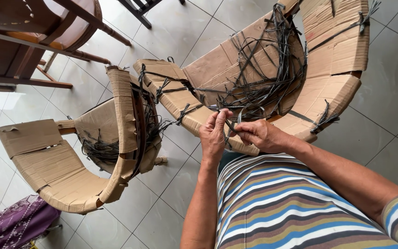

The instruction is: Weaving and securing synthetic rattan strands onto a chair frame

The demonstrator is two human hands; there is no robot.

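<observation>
Floor: pale grey square tiles (388,83), glossy under daylight.
Furniture: dark wooden chair (33,41), upper left.
Corner: purple patterned cloth (14,226), lower left.

The chair (272,78) under the cardboard is hidden, its top cut off. The strap (231,125) end disappears between the fingers (247,131)

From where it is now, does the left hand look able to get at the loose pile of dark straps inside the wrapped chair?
Probably yes. The left hand is at the near rim of the cardboard-wrapped chair, and the pile of dark straps lies just beyond it, uncovered. Both hands are pinching one strap, which it would have to release.
</observation>
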